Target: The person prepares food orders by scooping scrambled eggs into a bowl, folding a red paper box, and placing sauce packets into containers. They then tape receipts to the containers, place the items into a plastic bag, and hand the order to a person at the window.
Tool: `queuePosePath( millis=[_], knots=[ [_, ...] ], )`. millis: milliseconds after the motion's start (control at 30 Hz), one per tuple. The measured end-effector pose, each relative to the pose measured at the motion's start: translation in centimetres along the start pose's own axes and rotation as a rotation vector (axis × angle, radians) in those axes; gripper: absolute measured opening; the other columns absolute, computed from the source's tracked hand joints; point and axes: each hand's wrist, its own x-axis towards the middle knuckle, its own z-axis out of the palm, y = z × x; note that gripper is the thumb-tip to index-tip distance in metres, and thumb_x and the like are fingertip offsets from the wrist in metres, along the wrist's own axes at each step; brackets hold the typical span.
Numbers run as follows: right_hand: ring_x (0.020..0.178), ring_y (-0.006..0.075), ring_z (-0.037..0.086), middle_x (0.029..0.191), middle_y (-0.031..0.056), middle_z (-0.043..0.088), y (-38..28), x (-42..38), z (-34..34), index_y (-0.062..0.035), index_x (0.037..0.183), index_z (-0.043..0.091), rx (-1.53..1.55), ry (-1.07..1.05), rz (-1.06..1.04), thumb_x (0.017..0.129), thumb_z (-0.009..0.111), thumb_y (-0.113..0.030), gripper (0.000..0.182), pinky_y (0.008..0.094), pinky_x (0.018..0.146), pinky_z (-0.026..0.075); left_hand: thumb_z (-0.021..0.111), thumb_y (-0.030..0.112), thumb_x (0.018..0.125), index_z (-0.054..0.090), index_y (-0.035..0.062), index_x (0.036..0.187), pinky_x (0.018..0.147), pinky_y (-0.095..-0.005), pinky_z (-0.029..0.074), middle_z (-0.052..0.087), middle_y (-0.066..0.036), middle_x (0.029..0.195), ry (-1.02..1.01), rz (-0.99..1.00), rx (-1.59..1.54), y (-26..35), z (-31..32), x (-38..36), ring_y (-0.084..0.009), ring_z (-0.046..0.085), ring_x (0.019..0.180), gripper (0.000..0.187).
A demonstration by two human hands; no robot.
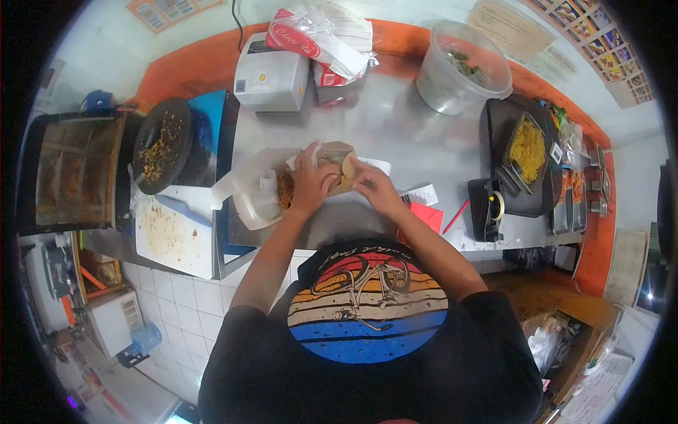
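Both hands work close together over a brown paper-like packet (336, 150) in the middle of the steel table. My left hand (313, 182) lies across the packet's left side, fingers curled onto it. My right hand (375, 186) pinches a pale tan, rounded flap-like piece (348, 165) at the packet's right side; its exact kind is unclear. Just left of my left hand stands an open takeout container (248, 203) with reddish-brown food (284, 188) and a small white cup (268, 182) in it. A white sheet (378, 166) shows behind my right hand.
Left are a pan with food scraps (164, 145) and a knife (185, 210) on a white cutting board (173, 244). Behind stand a label printer (272, 74) and a clear bucket (452, 88). A tape dispenser (485, 212), red pen (456, 216) and yellow-food tray (526, 152) lie right.
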Motion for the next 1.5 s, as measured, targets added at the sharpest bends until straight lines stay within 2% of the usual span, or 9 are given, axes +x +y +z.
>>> queuePosePath(
  millis=[100,333,433,733,933,1200,1333,1433,1500],
  knots=[
    [0.114,0.0354,0.057,0.122,0.0157,0.064,0.3,0.2,0.0,-0.0037,0.087,0.062,-0.169,0.05,-0.129,0.084,0.065,-0.009,0.007,0.041,0.092,0.043,0.069,0.01,0.078,0.064,0.0091,0.112,0.105,-0.0466,0.034,0.041,-0.016,0.141,-0.027,-0.011,-0.145,-0.4,0.5,0.6,-0.0393,0.041,0.126,0.034],
    [0.106,0.0299,0.062,0.119,0.014,0.066,1.3,0.1,1.5,-0.0027,0.088,0.06,0.287,0.112,0.159,0.087,0.061,-0.008,0.005,0.0408,0.093,0.045,0.067,0.006,0.078,0.06,0.005,0.118,0.096,-0.042,0.043,0.062,-0.014,0.119,-0.123,-0.236,-0.192,-0.1,0.9,0.0,-0.0338,0.057,0.107,0.041],
    [0.106,0.0291,0.061,0.116,0.013,0.067,1.6,-0.2,1.8,-0.0025,0.088,0.059,0.346,0.133,0.166,0.087,0.06,-0.008,0.005,0.04,0.092,0.046,0.066,0.005,0.078,0.065,0.0047,0.115,0.091,-0.0427,0.046,0.068,-0.011,0.106,0.036,-0.068,-0.183,-0.4,1.6,-0.1,-0.0313,0.061,0.097,0.037],
    [0.104,0.0298,0.058,0.113,0.0123,0.066,0.4,-0.1,1.1,-0.0029,0.088,0.058,0.19,0.119,0.165,0.085,0.065,-0.01,0.011,0.0402,0.092,0.044,0.053,0.003,0.083,0.062,0.0057,0.124,0.106,-0.0418,0.039,0.06,-0.017,0.127,-0.093,0.098,-0.135,1.1,2.3,-0.2,-0.0343,0.05,0.127,0.042],
    [0.106,0.0307,0.051,0.114,0.0136,0.055,0.3,-0.5,1.2,-0.0042,0.092,0.058,-0.118,0.096,-0.032,0.081,0.072,-0.012,0.02,0.0376,0.094,0.041,0.049,0.001,0.082,0.051,0.0074,0.136,0.103,-0.045,0.04,0.056,-0.021,0.131,-0.081,-0.118,-0.502,-0.2,3.2,-2.9,-0.0365,0.053,0.119,0.054],
    [0.095,0.0382,0.049,0.096,0.0181,0.047,-0.3,-2.0,2.7,-0.0018,0.099,0.049,-0.134,0.164,0.067,0.076,0.074,-0.011,0.035,0.0416,0.084,0.043,0.049,0.002,0.085,0.053,0.009,0.134,0.096,-0.0458,0.041,0.038,-0.019,0.148,-0.353,-0.09,-0.071,1.3,1.5,-4.7,-0.0402,0.047,0.117,0.05],
    [0.102,0.0416,0.049,0.109,0.0214,0.048,0.8,-3.6,3.5,-0.003,0.102,0.046,-0.235,0.108,0.026,0.078,0.072,-0.011,0.037,0.0447,0.089,0.042,0.05,0.006,0.09,0.054,0.0107,0.134,0.099,-0.0451,0.04,0.037,-0.021,0.146,-0.184,-0.072,-0.146,3.1,2.0,-7.0,-0.042,0.046,0.118,0.044],
    [0.109,0.0449,0.047,0.119,0.0238,0.046,1.1,-5.0,4.2,-0.0039,0.104,0.046,-0.267,0.094,-0.004,0.079,0.071,-0.012,0.036,0.0468,0.093,0.04,0.05,0.012,0.094,0.052,0.0105,0.134,0.101,-0.0454,0.039,0.038,-0.022,0.144,-0.319,-0.261,-0.329,4.0,1.4,-9.3,-0.0435,0.046,0.119,0.041],
    [0.113,0.047,0.045,0.125,0.025,0.044,1.4,-5.4,4.5,-0.0045,0.105,0.046,-0.254,0.131,0.002,0.08,0.071,-0.013,0.036,0.0476,0.096,0.039,0.051,0.014,0.093,0.052,0.0104,0.134,0.098,-0.0459,0.041,0.04,-0.021,0.142,-0.26,-0.151,-0.166,3.9,1.8,-9.7,-0.042,0.048,0.115,0.04]
  ],
)
